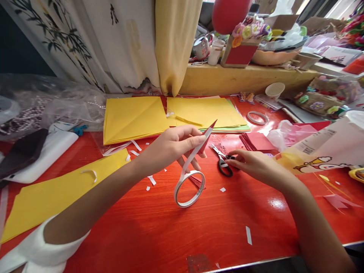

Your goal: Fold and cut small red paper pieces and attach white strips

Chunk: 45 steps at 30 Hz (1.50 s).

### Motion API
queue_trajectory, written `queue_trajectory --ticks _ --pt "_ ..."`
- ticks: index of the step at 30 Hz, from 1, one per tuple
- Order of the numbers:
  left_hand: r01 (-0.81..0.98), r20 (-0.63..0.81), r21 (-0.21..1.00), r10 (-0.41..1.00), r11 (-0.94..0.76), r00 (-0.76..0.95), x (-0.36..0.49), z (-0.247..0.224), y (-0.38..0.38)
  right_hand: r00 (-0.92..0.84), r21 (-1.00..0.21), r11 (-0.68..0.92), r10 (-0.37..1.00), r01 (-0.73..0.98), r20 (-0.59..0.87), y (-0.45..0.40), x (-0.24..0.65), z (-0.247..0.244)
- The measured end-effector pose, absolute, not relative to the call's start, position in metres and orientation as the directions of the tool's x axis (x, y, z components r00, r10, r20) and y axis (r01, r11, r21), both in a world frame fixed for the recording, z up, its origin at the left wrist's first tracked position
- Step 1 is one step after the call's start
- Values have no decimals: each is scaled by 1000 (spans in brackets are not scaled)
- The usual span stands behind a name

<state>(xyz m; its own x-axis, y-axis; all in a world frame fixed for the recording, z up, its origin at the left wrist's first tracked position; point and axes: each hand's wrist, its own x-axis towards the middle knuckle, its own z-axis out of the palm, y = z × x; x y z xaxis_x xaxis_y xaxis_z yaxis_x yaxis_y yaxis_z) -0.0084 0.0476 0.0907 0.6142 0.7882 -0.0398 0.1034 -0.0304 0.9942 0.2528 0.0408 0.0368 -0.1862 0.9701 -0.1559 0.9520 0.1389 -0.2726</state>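
Note:
My left hand [184,146] pinches a folded red paper piece [209,131] over the middle of the red table. A white tape strip runs along that paper down to a tape roll [190,189], which hangs on its edge below my fingers. To the right, my right hand [246,161] has its fingers on a black handle of the scissors [224,161]. Their blades point away to the upper left and look slightly apart. Small white scraps [152,180] lie around my left hand.
Yellow sheets [136,117] and a second yellow stack [204,110] lie at the back. More yellow paper [62,189] is at the left. Another tape roll [257,117], red papers [258,141] and a printed bag [321,148] are at the right.

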Motion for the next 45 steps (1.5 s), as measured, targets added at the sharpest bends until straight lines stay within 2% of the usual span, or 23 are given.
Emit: queue_trajectory --ticks 6,11,13,19,33,39,45 --pt "102 -38 994 785 -32 619 -8 91 47 -134 -191 96 971 977 -199 40 245 42" --pt "117 -48 993 784 -31 618 -9 91 48 -106 -313 47 979 949 -176 44 253 41" --pt "118 -43 992 792 -37 609 -9 91 49 -119 -326 67 983 943 -143 45 256 39" --pt "132 -43 990 791 -48 610 -10 92 49 -273 -239 221 937 946 -216 42 253 32" --pt "179 -43 980 782 -88 622 -10 91 50 -182 -200 141 962 970 -203 44 249 35" --pt "207 -66 974 763 -90 642 -9 91 50 -182 -186 140 955 973 -235 41 241 36" --pt "210 -71 974 757 -89 650 -10 91 50 -229 -147 203 957 968 -181 39 241 37"
